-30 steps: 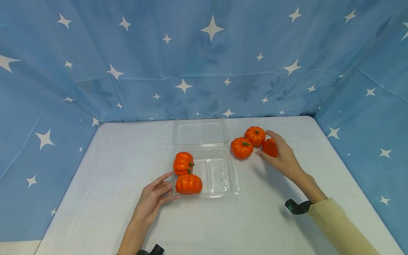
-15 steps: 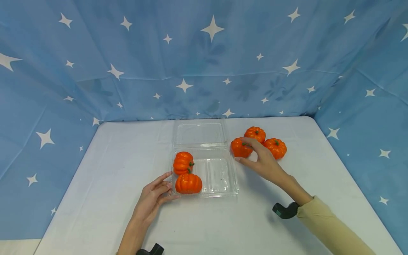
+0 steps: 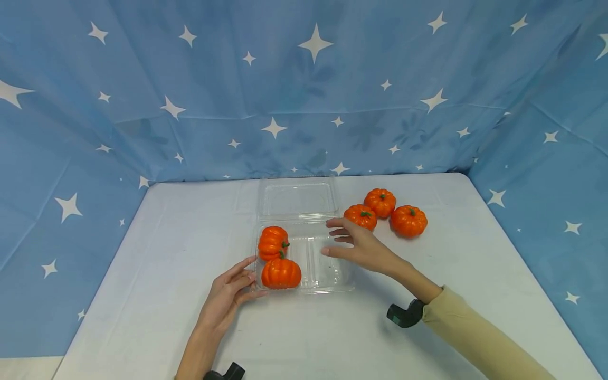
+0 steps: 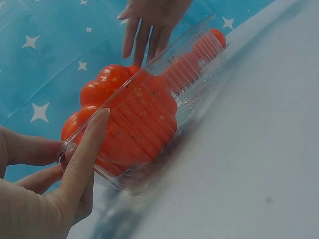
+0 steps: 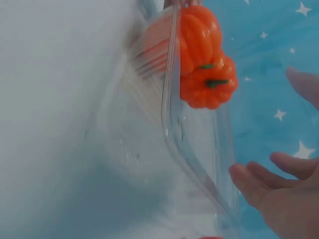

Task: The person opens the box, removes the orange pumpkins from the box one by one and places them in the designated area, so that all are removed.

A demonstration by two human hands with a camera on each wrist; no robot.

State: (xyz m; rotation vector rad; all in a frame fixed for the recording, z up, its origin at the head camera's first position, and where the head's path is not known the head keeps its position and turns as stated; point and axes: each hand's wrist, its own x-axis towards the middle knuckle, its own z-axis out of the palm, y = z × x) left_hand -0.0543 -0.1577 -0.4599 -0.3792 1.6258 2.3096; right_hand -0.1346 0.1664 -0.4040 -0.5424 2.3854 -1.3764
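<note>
A clear plastic container [image 3: 328, 290] lies on the table with its lid [image 3: 299, 199] folded back behind it. Two small orange pumpkins, one at the back [image 3: 272, 241] and one in front [image 3: 281, 274], sit in its left part. My left hand [image 3: 223, 298] holds the container's front left corner, its thumb [image 4: 92, 139] lying along the outer wall in the left wrist view. Over the container's right side hovers my right hand [image 3: 366, 249], fingers spread and holding nothing. Several fingers [image 5: 246, 184] of it show beside the rim in the right wrist view.
Three more pumpkins stand close together right of the container: one partly behind my right hand [image 3: 360, 214], one at the back [image 3: 380, 202], one at the right [image 3: 409, 221]. Blue starry cloth [image 3: 304, 95] hangs behind the white table [image 3: 190, 221].
My right hand has moved left and forward, from the rightmost pumpkin past the nearest one to above the container, with nothing in it. My left hand has stayed at the container's corner.
</note>
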